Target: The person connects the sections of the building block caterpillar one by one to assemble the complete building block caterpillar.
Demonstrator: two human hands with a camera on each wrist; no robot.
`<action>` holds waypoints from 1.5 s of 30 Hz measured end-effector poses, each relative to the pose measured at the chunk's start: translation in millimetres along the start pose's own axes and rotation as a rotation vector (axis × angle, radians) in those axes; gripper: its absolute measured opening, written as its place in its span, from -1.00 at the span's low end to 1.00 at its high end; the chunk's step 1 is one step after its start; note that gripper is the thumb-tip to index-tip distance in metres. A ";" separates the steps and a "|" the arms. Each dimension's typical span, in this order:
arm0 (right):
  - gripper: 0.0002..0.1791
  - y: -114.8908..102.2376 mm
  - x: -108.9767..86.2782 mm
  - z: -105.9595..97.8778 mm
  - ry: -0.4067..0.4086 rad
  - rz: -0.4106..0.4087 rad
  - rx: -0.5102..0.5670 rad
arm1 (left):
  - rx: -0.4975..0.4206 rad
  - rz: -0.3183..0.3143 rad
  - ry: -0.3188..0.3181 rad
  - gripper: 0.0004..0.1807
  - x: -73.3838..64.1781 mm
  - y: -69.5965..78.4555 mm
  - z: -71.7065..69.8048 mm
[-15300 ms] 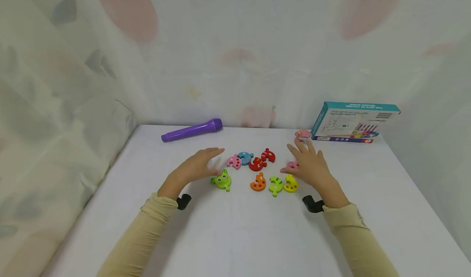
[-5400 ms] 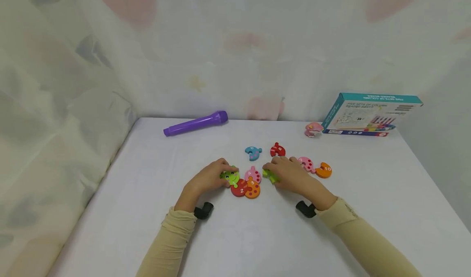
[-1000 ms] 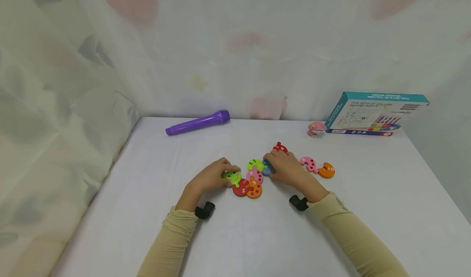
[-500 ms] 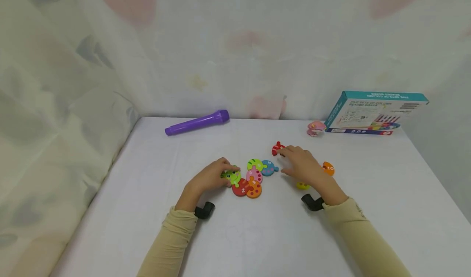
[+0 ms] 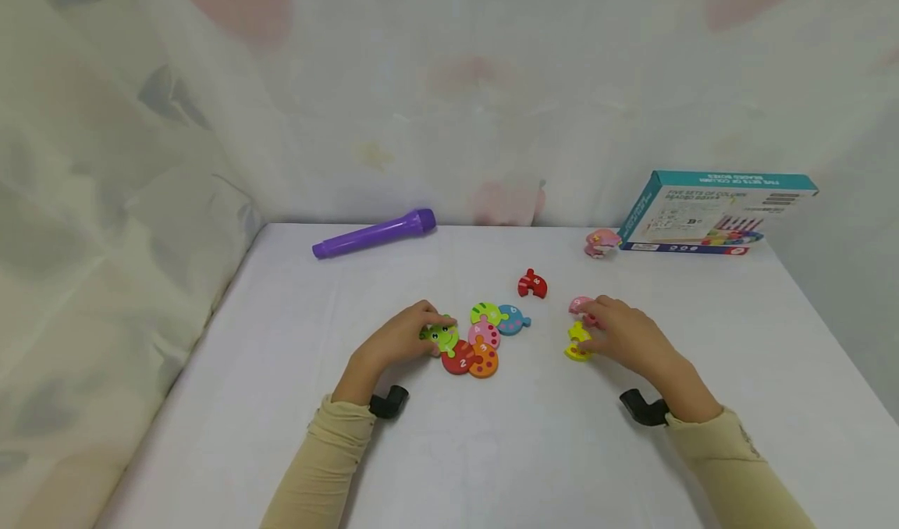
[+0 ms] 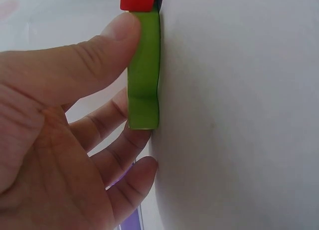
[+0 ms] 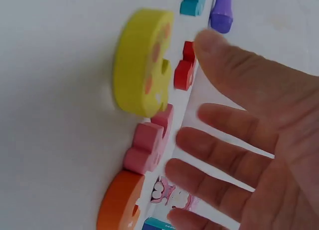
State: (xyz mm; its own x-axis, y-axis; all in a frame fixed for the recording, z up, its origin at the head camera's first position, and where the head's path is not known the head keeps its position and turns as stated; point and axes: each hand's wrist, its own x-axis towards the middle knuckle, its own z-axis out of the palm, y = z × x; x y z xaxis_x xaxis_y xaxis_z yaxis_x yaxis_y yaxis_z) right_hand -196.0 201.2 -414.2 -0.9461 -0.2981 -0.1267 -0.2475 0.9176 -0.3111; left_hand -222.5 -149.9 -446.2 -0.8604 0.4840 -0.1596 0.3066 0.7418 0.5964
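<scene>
My left hand (image 5: 396,334) pinches the edge of a green caterpillar-head puzzle piece (image 5: 444,339), thumb against its side in the left wrist view. Joined to it in a curve lie a red piece "2" (image 5: 458,360), an orange "3" (image 5: 484,363), a pink "4" (image 5: 483,334), a light green piece (image 5: 485,313) and a blue "6" (image 5: 513,322). My right hand (image 5: 632,342) hovers with fingers spread beside a yellow piece (image 7: 133,65), apart from it. Near it lie a pink "9" (image 5: 580,304) and an orange piece (image 7: 118,202), the latter hidden in the head view.
A red piece "8" (image 5: 534,285) lies alone behind the blue one. Along the back of the white table (image 5: 520,451) are a purple toy microphone (image 5: 372,235), a small pink figure (image 5: 602,243) and a teal-and-white box (image 5: 716,217). A patterned cloth (image 5: 449,123) hangs behind.
My right hand has let go of the blue piece, now joined to the light green one, and moved right to the yellow piece. The left hand stays on the green head.
</scene>
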 end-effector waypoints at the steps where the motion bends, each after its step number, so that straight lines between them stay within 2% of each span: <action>1: -0.33 0.2 -1.4 1.8 -0.010 0.002 -0.011 | -0.002 0.000 0.000 -0.45 0.0 -0.2 0.0; 6: -0.27 -0.3 -5.3 12.2 -0.022 -0.013 -0.054 | -0.003 0.003 -0.001 -0.45 0.4 -1.6 0.9; 11: -0.36 -2.5 -5.4 17.8 -0.032 -0.025 -0.046 | -0.014 0.008 -0.003 -0.46 -0.7 0.7 -0.1; 18: -0.40 -8.7 -2.2 17.3 -0.017 -0.060 -0.102 | -0.039 0.008 0.004 -0.47 -4.0 6.7 -3.5; 32: -0.38 -37.6 28.1 22.3 0.049 -0.116 -0.111 | -0.052 0.012 -0.001 -0.47 -3.5 2.3 -0.7; 39: -0.37 -47.2 39.1 29.0 0.037 -0.136 -0.084 | -0.051 0.003 0.001 -0.48 -3.0 1.3 0.4; 45: -0.38 -53.0 42.8 29.5 0.039 -0.123 -0.112 | -0.036 -0.006 0.001 -0.48 -2.3 0.2 0.3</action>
State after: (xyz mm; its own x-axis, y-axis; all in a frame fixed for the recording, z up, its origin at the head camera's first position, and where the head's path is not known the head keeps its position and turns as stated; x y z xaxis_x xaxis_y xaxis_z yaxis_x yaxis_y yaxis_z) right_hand -217.2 132.1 -431.0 -0.9140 -0.4018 -0.0571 -0.3817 0.8989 -0.2153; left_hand -220.3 -150.8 -446.0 -0.8627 0.4791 -0.1620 0.2869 0.7274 0.6234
